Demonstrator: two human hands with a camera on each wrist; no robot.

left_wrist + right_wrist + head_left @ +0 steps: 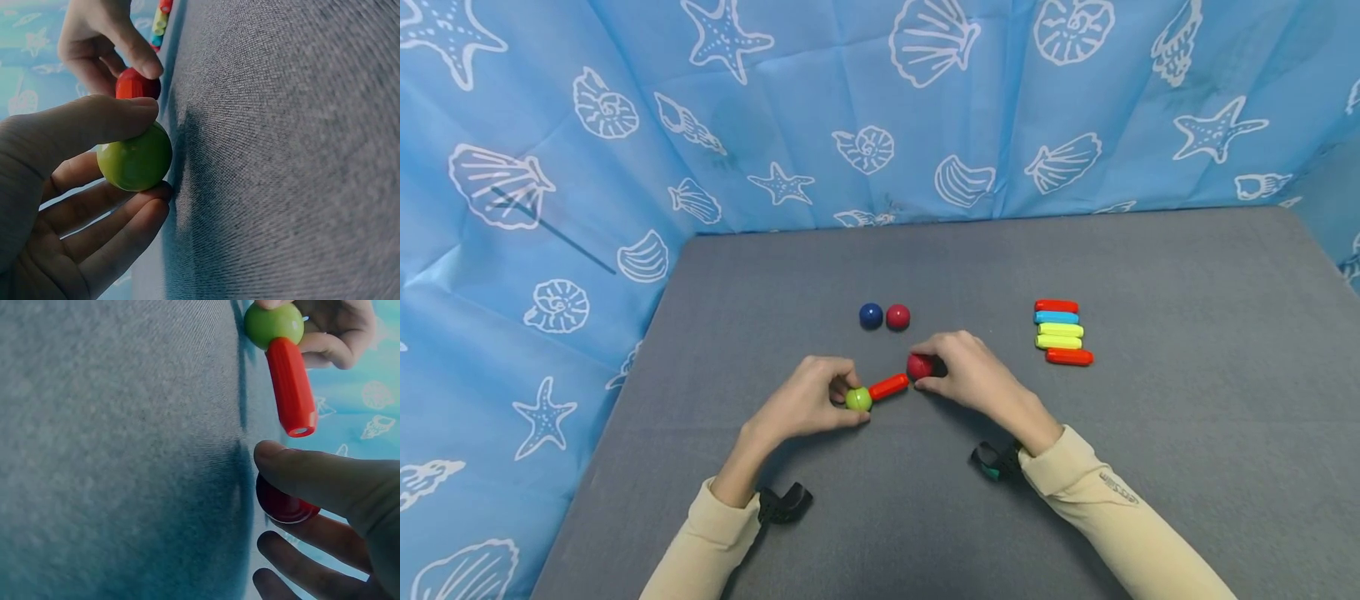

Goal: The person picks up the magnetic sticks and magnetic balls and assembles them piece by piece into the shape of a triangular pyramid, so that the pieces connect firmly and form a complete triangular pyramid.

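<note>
My left hand [816, 396] pinches a shiny green ball [134, 161] between thumb and fingers, close over the grey cloth. From the ball a red stick [292, 387] juts out toward the right hand, its near end joined to the green ball. My right hand [966, 371] holds a dark red ball [286, 499] between thumb and fingers. In the right wrist view a gap shows between this ball and the stick's free end, which has a small pale disc in it.
Behind the hands sit a dark blue ball [871, 316] and another red ball [898, 317]. To the right lies a row of several sticks [1060, 331] in red, blue and yellow-green. A blue shell-patterned curtain [790, 108] borders the grey table [1187, 400] at the back and left.
</note>
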